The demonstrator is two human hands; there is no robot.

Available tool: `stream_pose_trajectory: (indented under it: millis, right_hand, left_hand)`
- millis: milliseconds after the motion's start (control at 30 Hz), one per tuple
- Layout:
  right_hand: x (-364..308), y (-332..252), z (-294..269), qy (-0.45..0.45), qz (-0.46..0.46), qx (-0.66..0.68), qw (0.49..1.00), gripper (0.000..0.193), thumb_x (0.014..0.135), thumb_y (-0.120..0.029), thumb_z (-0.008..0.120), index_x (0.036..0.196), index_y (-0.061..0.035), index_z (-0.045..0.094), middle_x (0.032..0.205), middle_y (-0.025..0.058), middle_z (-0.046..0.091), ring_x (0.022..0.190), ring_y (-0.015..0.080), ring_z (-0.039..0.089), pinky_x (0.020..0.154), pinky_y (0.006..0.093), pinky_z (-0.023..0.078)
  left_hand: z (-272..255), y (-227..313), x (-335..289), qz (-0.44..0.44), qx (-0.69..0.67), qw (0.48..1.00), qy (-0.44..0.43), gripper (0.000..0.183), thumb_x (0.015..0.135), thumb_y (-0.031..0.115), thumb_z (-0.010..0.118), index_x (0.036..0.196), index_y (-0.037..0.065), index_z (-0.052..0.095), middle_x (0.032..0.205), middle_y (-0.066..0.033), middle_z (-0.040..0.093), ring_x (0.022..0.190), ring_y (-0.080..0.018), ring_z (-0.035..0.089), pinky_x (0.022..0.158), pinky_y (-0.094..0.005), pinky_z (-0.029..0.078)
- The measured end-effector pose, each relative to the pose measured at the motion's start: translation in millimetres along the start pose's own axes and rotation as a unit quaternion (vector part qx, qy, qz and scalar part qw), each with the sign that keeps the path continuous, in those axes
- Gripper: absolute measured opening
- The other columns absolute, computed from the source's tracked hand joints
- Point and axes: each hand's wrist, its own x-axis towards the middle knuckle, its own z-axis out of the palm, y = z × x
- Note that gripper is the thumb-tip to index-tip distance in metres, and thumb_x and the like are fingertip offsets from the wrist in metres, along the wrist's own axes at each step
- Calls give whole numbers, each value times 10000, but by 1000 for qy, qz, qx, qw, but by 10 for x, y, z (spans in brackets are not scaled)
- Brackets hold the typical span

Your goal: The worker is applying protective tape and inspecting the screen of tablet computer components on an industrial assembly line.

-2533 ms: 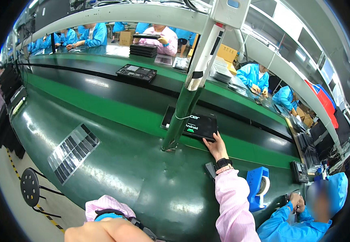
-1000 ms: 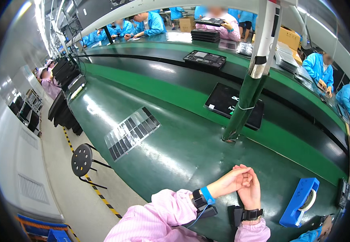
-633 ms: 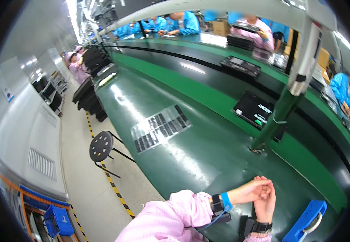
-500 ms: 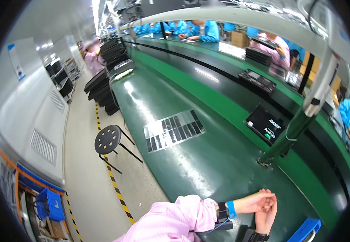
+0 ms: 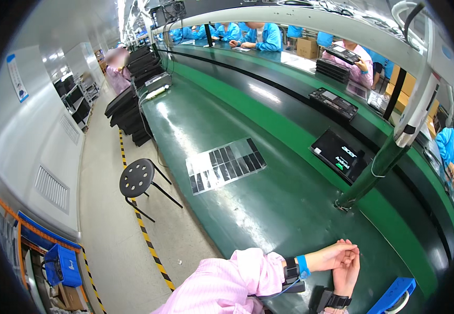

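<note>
Meeting over the near part of the green table (image 5: 295,201), the left hand (image 5: 333,256) and right hand (image 5: 346,278) touch, fingers loosely curled together; whether anything is pinched between them cannot be told. Near the right hand sits a blue tape dispenser (image 5: 394,295). Farther off lies a clear sheet with dark rectangles (image 5: 226,165). Beyond, a black tablet (image 5: 337,152) lies face up, screen lit, partly behind a green-wrapped post (image 5: 376,170). Across the belt (image 5: 290,111), a person in pink (image 5: 363,77) holds a dark device (image 5: 342,53).

White lettering (image 5: 349,152) on black screen (image 5: 337,157), illegible wall sign (image 5: 16,78)
</note>
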Motion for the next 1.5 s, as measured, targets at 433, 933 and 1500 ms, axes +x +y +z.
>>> stream_pose_trajectory:
  millis: [433,933,1500]
  right_hand:
    - [19,0,8,23,32,23,999,352,926,-214,373,1108,66,483,1123,206,527,1106,274,474,985,369,349]
    - [39,9,-46,36,37,14,999,335,924,-209,370,1090,49,504,1111,191,540,1086,282,489,964,368,371]
    - [37,-4,0,36,36,14,999,357,918,-221,373,1114,59,475,1132,211,521,1113,295,469,981,371,353]
  left_hand:
    - [-160,-4,32,-2,-5,1000,1,173,900,222,496,804,79,520,684,7,499,627,-108,470,616,-233,395]
    - [-48,36,-5,-23,19,999,31,169,920,218,452,810,97,495,711,15,490,645,-103,458,650,-236,386]
    - [-123,11,4,-9,28,1000,-4,165,923,220,442,865,84,515,718,19,485,661,-99,457,655,-234,386]
